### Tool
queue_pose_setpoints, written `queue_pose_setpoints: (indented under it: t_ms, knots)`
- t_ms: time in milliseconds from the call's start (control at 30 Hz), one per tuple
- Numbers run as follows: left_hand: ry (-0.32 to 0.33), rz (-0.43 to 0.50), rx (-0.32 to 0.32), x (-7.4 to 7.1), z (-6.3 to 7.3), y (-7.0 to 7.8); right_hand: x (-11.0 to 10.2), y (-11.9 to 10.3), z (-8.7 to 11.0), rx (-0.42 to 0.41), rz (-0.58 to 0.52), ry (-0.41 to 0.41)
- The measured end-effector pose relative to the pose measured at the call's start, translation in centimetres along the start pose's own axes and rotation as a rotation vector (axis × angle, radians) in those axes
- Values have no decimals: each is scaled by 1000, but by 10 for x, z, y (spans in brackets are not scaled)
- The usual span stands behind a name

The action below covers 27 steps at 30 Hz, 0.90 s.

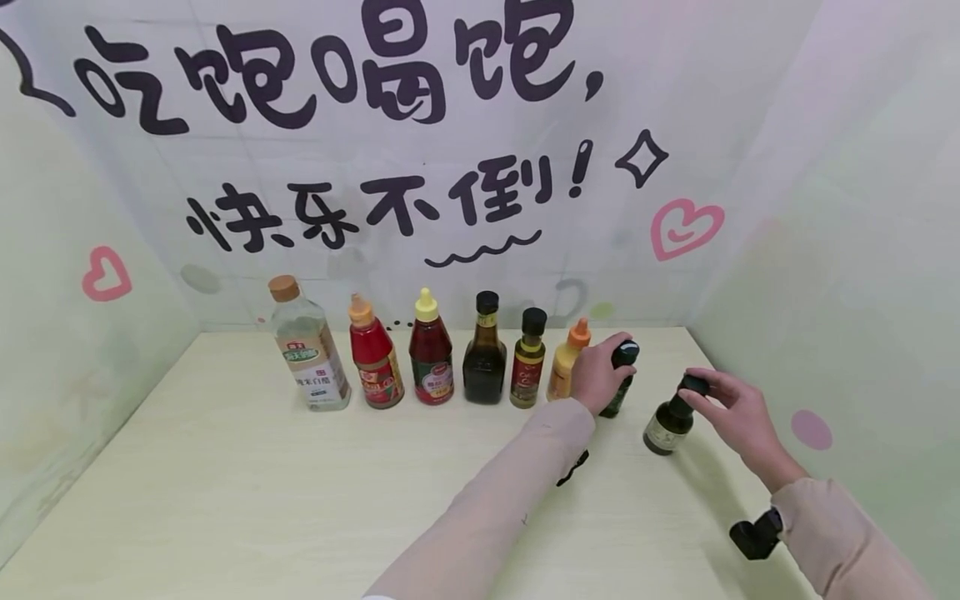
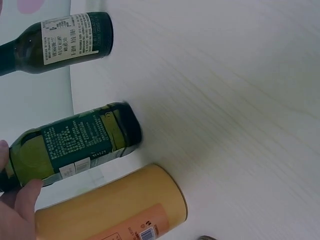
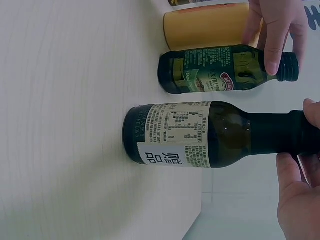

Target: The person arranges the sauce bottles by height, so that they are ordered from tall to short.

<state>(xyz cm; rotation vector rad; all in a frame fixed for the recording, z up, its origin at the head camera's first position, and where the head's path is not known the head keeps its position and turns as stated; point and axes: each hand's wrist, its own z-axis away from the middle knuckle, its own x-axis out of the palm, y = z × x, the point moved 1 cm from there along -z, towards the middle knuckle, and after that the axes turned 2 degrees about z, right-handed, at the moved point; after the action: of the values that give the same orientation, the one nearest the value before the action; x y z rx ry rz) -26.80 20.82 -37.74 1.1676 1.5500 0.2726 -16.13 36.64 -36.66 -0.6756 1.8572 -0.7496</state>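
At the right end of a row of bottles, my left hand [image 1: 596,373] grips the neck of a small green olive oil bottle [image 3: 205,70]. Its base is right at the tabletop in the left wrist view. My right hand [image 1: 742,421] pinches the black cap of a dark round bottle [image 1: 667,427] with a long black neck. That bottle carries a cream label and a white sticker, seen in the right wrist view. A yellow squeeze bottle [image 1: 562,369] with an orange tip stands close beside the olive oil, partly hidden behind my left hand.
Further left along the pale table [image 1: 300,500] stand a clear vinegar bottle [image 1: 311,358], a red sauce bottle [image 1: 377,362], a dark red sauce bottle [image 1: 432,358], a dark square-shouldered bottle [image 1: 485,367] and a black-capped bottle [image 1: 528,367]. A lettered wall [image 1: 337,150] rises behind them.
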Motion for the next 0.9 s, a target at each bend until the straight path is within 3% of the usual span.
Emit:
queue_pose_setpoints:
  t_ms: [300,433,700,767,900]
  knots:
    - [-6,-19,0,1,2,0,0,1,3,45,-79,-18]
    - [-3,-26,-1,2,1,0,0,12,1,71,-100,-15]
    - [28,-19,16,3,-1,-5,8,70,-15,55,-189,38]
    - [37,-24,26,4,-2,-6,9,91,-19,33,-144,37]
    - [32,-32,34,6,-2,-7,11,121,-22,81,-116,63]
